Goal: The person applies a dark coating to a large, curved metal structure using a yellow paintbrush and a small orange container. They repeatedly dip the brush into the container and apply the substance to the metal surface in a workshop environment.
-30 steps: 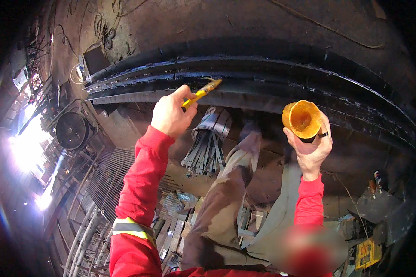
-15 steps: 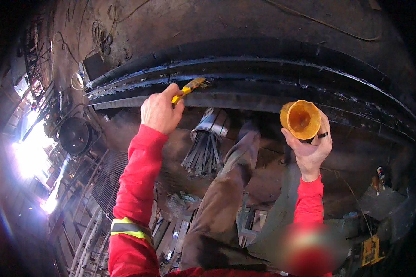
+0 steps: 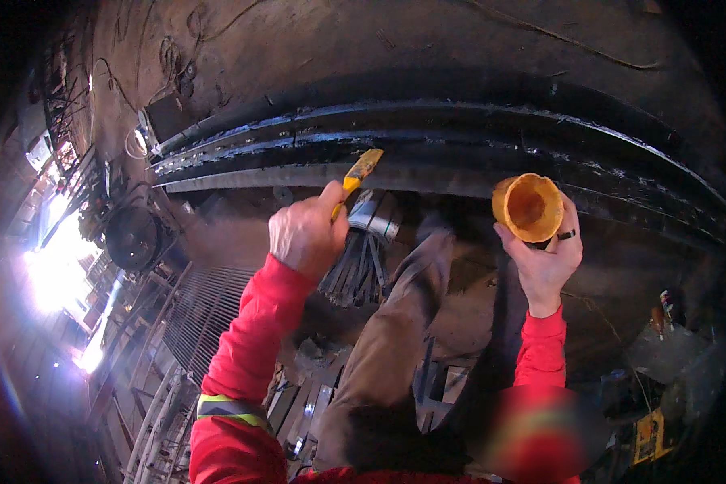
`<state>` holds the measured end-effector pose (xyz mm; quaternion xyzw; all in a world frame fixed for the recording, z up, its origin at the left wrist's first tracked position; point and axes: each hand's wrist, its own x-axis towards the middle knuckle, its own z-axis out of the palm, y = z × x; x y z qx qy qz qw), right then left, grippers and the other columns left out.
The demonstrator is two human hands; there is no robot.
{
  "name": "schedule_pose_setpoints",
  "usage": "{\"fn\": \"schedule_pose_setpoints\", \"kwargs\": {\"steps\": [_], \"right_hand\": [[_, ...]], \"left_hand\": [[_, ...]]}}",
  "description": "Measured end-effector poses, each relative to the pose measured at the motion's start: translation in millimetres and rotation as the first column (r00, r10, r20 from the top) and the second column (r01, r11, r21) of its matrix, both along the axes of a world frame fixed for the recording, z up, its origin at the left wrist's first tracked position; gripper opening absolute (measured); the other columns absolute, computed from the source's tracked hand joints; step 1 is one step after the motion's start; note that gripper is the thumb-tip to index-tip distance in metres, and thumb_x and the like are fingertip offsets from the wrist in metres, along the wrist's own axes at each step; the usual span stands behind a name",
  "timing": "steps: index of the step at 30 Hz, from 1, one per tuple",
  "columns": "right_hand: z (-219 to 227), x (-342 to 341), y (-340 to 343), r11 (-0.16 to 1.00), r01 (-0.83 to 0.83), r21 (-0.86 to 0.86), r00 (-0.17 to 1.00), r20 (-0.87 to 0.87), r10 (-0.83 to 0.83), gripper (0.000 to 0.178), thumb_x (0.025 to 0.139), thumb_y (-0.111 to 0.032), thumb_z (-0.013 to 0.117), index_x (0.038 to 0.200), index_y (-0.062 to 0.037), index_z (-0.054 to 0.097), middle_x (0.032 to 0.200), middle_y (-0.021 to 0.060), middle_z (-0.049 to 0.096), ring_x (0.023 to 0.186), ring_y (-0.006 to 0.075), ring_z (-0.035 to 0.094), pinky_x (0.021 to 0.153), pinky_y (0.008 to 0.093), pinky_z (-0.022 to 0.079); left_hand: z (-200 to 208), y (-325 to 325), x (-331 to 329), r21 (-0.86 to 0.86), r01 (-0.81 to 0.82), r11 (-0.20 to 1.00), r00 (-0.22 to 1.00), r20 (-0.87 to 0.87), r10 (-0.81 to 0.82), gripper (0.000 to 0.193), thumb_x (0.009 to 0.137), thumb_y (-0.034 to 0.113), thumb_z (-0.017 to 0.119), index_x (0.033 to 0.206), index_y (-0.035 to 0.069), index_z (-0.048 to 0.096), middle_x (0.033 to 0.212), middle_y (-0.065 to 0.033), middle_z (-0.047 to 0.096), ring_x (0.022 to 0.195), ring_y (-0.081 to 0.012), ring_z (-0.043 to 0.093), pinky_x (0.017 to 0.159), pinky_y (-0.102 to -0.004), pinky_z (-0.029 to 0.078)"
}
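Observation:
My left hand (image 3: 308, 235) grips a yellow-handled paintbrush (image 3: 364, 169), its stained head pointing up and to the right. The brush head overlaps the near edge of a long dark steel beam (image 3: 452, 179); I cannot tell whether it touches. To the right, my right hand (image 3: 547, 262) is wrapped round a yellow-orange cup (image 3: 504, 211) with a rough rim. Its mouth tilts toward me and shows a coated, orange-brown inside. A dark ring sits on one finger of that hand.
Below the beam, a pale bucket (image 3: 377, 216) lies tipped with dark metal strips (image 3: 355, 270) spilling from it. A round dark container (image 3: 132, 237) and a metal grating (image 3: 206, 310) are at left. A yellow-framed object (image 3: 650, 436) lies at lower right. A cable (image 3: 573, 47) crosses the far floor.
My left hand has moved right and slightly nearer with the paintbrush, whose head now tips more upward. The right hand and cup have hardly moved, shifting slightly right.

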<state>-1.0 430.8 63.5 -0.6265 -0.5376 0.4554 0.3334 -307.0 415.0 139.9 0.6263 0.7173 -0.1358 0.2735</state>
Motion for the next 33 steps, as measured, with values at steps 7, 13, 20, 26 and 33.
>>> {"fn": "schedule_pose_setpoints", "kwargs": {"steps": [7,13,20,26,33], "right_hand": [[-2,3,-2,0.997,-0.026,0.066,0.999,-0.02,0.028,0.062,0.062,-0.009,0.093,0.118,-0.0011,0.066,0.119,0.0137,0.065,0.11,0.0289,0.065,0.097,0.0386,0.052],[-4,2,-1,0.996,-0.053,0.076,0.999,-0.007,0.053,0.062,0.064,-0.009,0.093,0.119,-0.0017,0.066,0.119,0.0146,0.065,0.111,0.0292,0.064,0.097,0.0391,0.052],[-2,4,3,0.999,-0.046,0.001,0.998,0.045,0.046,0.062,0.062,-0.009,0.094,0.118,-0.0024,0.067,0.119,0.013,0.065,0.11,0.0268,0.064,0.095,0.0367,0.051],[-4,7,2,1.0,0.024,-0.004,1.0,-0.014,-0.024,0.056,0.063,-0.009,0.093,0.113,-0.0027,0.068,0.117,0.0118,0.066,0.11,0.0268,0.063,0.095,0.0358,0.051],[-6,9,3,1.0,0.013,0.001,1.0,-0.015,-0.013,0.056,0.062,-0.008,0.093,0.112,-0.0035,0.069,0.118,0.0122,0.066,0.109,0.0275,0.064,0.095,0.0367,0.051]], "left_hand": [[12,-13,-52,0.01,-0.045,0.999,0.971,-0.233,0.047,0.016,0.088,0.022,0.065,0.1,0.013,0.06,0.072,-0.0186,0.066,0.069,-0.0406,0.066,0.06,-0.0502,0.05],[15,-3,-17,-0.003,-0.119,0.993,0.993,-0.023,0.119,0.017,0.087,0.017,0.068,0.1,0.012,0.059,0.072,-0.0187,0.066,0.068,-0.0408,0.066,0.059,-0.0491,0.05],[-9,2,-3,-0.025,-0.083,0.996,0.993,-0.084,0.081,0.021,0.086,0.023,0.066,0.103,0.013,0.058,0.071,-0.0218,0.066,0.069,-0.0416,0.067,0.061,-0.0535,0.051],[-13,24,0,-0.003,-0.097,0.995,0.995,-0.028,0.096,0.019,0.085,0.02,0.063,0.103,0.013,0.058,0.073,-0.0223,0.067,0.071,-0.0441,0.067,0.065,-0.0564,0.051],[-29,37,45,-0.115,-0.112,0.987,0.994,-0.033,0.109,0.02,0.086,0.024,0.064,0.102,0.014,0.059,0.081,-0.0218,0.068,0.078,-0.0459,0.066,0.068,-0.0564,0.05]]}}
